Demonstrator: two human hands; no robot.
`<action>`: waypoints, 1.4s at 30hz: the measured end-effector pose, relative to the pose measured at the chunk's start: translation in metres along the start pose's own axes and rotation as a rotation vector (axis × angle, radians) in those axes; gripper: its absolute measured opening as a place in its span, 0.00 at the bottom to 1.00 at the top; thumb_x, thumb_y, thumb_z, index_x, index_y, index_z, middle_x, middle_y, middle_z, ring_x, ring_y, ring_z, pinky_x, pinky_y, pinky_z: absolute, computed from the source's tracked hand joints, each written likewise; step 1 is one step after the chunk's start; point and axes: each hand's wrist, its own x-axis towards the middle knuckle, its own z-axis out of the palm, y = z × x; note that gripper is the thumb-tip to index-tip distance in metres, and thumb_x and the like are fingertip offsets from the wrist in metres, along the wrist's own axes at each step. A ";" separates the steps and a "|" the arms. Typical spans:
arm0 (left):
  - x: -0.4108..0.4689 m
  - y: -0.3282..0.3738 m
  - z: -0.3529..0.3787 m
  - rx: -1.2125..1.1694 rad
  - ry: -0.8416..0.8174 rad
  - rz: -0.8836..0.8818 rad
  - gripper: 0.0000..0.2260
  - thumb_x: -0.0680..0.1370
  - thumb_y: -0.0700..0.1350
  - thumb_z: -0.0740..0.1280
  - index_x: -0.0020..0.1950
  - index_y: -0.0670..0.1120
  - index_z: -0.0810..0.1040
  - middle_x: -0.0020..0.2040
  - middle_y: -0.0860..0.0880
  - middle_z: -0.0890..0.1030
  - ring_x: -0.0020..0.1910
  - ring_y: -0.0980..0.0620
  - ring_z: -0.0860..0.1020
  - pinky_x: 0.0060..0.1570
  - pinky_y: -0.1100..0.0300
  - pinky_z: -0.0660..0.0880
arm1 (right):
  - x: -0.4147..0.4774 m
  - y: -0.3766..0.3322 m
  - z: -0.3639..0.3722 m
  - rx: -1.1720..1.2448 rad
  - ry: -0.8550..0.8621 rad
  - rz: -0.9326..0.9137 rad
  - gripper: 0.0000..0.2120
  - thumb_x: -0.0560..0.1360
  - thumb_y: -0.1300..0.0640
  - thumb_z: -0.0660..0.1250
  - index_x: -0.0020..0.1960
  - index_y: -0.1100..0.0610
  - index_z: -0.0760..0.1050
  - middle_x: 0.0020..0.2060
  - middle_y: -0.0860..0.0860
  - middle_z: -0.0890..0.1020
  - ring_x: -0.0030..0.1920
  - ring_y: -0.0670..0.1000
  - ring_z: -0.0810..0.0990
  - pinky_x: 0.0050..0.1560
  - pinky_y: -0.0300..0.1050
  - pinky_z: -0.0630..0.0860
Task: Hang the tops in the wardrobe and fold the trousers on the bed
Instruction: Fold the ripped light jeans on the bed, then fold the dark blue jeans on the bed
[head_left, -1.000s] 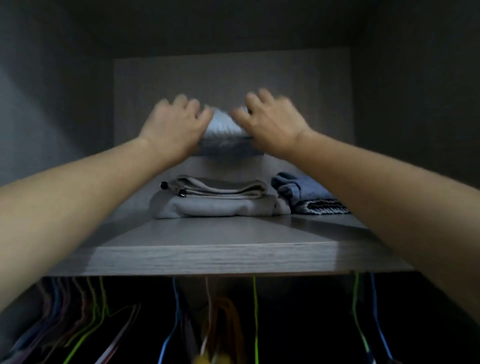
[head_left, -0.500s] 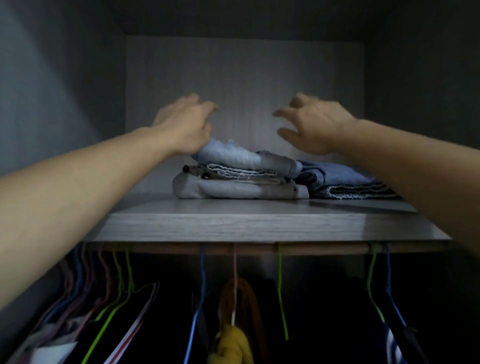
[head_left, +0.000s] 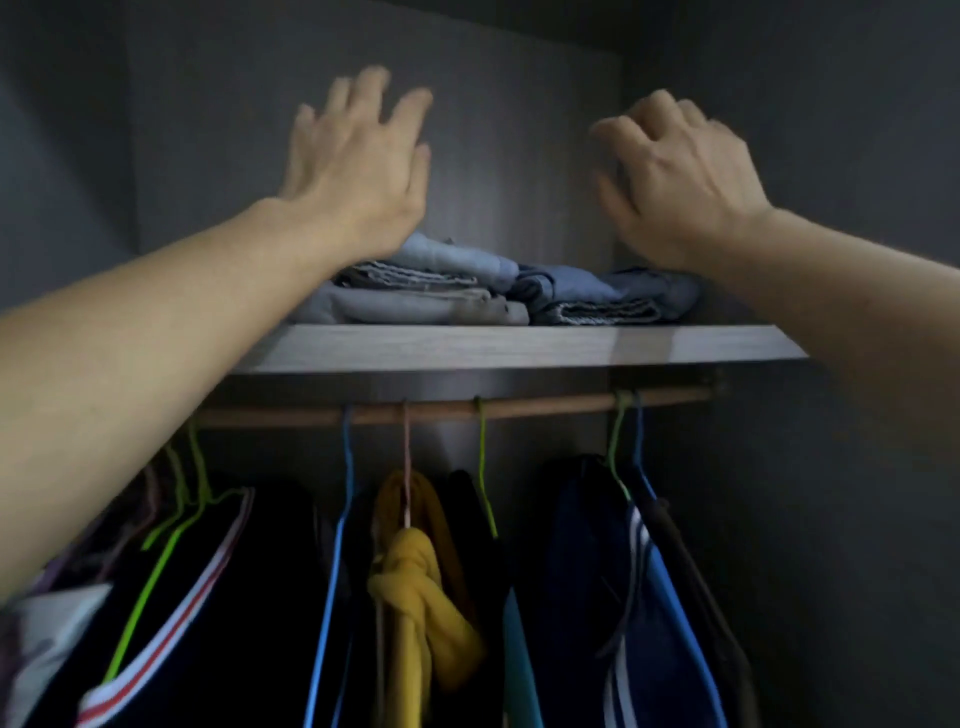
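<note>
Left hand (head_left: 358, 171) and right hand (head_left: 680, 182) have lifted off, fingers loose, empty; folded trousers (head_left: 457, 257) now stacked on shelf (head_left: 519, 345), stowing likely done.

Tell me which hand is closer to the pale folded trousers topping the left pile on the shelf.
Left. The left hand sits at the left end of the pale folded trousers; the right hand hovers off to their right, above the darker blue pile.
</note>
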 end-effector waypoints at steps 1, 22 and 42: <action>-0.006 0.008 -0.005 -0.029 0.025 -0.006 0.23 0.82 0.52 0.53 0.76 0.47 0.63 0.75 0.38 0.62 0.71 0.37 0.63 0.65 0.39 0.64 | -0.009 0.004 -0.011 -0.004 -0.007 0.012 0.21 0.81 0.47 0.56 0.69 0.57 0.69 0.59 0.63 0.74 0.56 0.66 0.74 0.50 0.60 0.73; -0.186 0.484 -0.161 -0.796 -0.051 0.095 0.26 0.83 0.56 0.51 0.78 0.46 0.62 0.78 0.38 0.57 0.77 0.40 0.57 0.72 0.39 0.55 | -0.438 0.228 -0.369 -0.391 -0.484 0.346 0.30 0.80 0.44 0.60 0.79 0.54 0.59 0.78 0.62 0.55 0.76 0.64 0.59 0.74 0.64 0.58; -0.275 1.058 -0.331 -1.397 -0.342 0.616 0.29 0.83 0.60 0.48 0.81 0.49 0.49 0.81 0.43 0.43 0.79 0.43 0.44 0.74 0.34 0.49 | -0.749 0.447 -0.720 -1.031 -0.932 0.861 0.32 0.78 0.47 0.63 0.78 0.57 0.59 0.76 0.63 0.59 0.73 0.64 0.62 0.71 0.63 0.61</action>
